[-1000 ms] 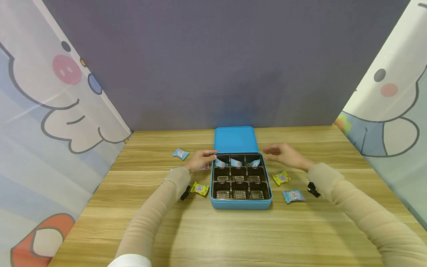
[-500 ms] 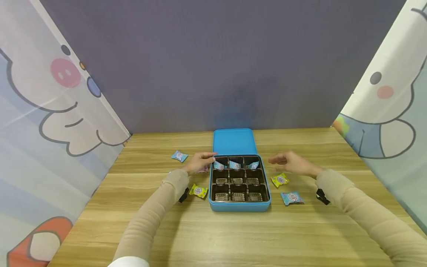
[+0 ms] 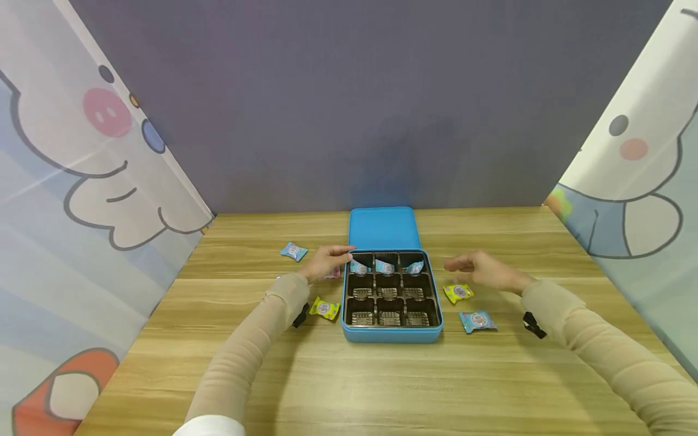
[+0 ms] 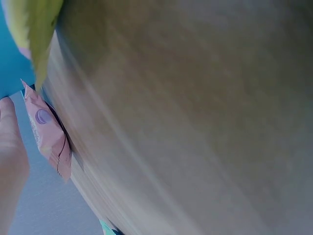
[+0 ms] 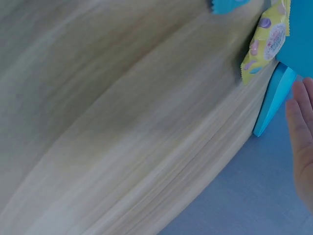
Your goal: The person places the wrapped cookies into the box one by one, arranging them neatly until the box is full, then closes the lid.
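A blue hinged box (image 3: 392,335) with a dark compartment tray sits mid-table, its lid (image 3: 384,227) laid back. Three blue-wrapped candies (image 3: 385,266) fill the tray's far row, one per compartment. My left hand (image 3: 326,264) rests its fingertips at the box's far left corner, a pink-wrapped candy (image 4: 46,128) partly hidden beneath it. To the right of the box my right hand (image 3: 484,270) hovers with extended fingers and nothing in it. Just below it lies a yellow-wrapped candy (image 3: 458,293), with a blue-wrapped candy (image 3: 478,321) nearer the front.
Left of the box lie a yellow-wrapped candy (image 3: 325,308) and, farther back, a blue-wrapped one (image 3: 294,251). A dark grey panel (image 3: 382,121) stands behind the wooden table (image 3: 349,387). Cartoon-printed curtains (image 3: 649,224) close off both sides.
My right hand has drawn away from the box to the right and now sits above the yellow-wrapped candy. The left hand has stayed at the box's corner.
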Available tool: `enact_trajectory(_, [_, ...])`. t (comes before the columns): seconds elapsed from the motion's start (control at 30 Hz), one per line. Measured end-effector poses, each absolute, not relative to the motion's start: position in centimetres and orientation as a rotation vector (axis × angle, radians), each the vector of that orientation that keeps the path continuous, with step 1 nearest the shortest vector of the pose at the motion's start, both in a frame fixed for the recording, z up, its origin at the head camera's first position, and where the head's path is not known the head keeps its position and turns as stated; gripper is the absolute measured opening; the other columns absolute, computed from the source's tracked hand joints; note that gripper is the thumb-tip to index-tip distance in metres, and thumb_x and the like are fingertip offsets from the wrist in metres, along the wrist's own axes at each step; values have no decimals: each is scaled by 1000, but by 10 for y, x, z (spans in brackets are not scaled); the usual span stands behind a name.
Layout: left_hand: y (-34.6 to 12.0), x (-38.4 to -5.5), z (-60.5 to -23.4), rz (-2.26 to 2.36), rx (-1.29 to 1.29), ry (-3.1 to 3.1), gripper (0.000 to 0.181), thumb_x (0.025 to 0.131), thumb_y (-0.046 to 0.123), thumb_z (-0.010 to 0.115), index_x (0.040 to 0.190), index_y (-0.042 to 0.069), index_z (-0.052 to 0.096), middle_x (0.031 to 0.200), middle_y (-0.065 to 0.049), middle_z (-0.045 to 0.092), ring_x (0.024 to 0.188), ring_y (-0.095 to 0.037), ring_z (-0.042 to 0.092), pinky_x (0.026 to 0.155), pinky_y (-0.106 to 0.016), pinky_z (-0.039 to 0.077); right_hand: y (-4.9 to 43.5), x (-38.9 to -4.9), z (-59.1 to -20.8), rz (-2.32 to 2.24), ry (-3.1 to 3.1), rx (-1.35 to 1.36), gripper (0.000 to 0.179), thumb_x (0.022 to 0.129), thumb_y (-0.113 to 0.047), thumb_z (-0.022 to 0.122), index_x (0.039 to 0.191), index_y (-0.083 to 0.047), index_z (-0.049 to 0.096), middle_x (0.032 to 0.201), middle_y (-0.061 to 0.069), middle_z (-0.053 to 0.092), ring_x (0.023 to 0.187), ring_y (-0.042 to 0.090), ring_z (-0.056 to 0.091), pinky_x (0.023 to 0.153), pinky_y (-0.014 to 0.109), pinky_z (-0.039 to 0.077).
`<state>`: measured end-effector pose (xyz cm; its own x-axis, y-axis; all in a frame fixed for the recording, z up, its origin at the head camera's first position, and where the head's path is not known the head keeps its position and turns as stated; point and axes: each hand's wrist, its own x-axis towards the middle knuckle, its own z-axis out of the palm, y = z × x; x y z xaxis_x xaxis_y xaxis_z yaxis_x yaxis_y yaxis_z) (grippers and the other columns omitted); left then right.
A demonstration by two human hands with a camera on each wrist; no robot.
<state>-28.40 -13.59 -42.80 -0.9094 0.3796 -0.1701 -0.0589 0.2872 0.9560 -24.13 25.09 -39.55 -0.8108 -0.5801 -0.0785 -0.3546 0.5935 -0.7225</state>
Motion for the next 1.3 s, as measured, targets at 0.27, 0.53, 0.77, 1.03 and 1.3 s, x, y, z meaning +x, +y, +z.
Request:
enact_trajectory(0.27, [-136, -284, -429, 1642, 290, 2222, 39, 92, 27, 56, 130, 18, 54, 121, -9, 57, 56, -19, 48, 52, -25, 42, 252, -237, -404, -1024, 2514, -797, 45, 82, -10, 67, 121, 10, 54, 121, 26, 56, 114, 42, 51, 97, 52, 39])
enact_trajectory(0.53, [-134, -284, -428, 1652, 273, 2213, 38, 93, 23, 56, 130, 18, 54, 121, -10, 57, 55, -17, 47, 51, -25, 41, 250, -234, -414, -937, 2582, -802, 44, 78, -6, 69, 117, 9, 57, 118, 23, 59, 111, 42, 53, 95, 53, 41])
enact_trajectory(0.77, [-136, -287, -431, 1653, 266, 2191, 37, 93, 23, 56, 129, 20, 55, 121, -10, 57, 53, -15, 48, 51, -25, 42, 249, -229, -417, -796, 2671, -827, 42, 74, -3, 72, 114, 3, 61, 119, 21, 59, 111, 39, 54, 92, 50, 44])
enact_trajectory(1.03, [-138, -286, -430, 1656, 284, 2193, 37, 93, 24, 56, 130, 19, 54, 121, -11, 57, 53, -16, 48, 51, -27, 43, 248, -230, -418, -707, 2734, -910, 41, 71, -2, 73, 111, 4, 63, 113, 20, 63, 105, 36, 57, 86, 48, 48])
enact_trajectory(1.3, [-137, -284, -426, 1628, 297, 2211, 41, 93, 24, 55, 133, 16, 51, 124, -12, 55, 56, -19, 48, 51, -26, 42, 246, -230, -420, -608, 2790, -987, 40, 69, -2, 76, 107, 2, 65, 108, 17, 65, 96, 31, 61, 80, 42, 52])
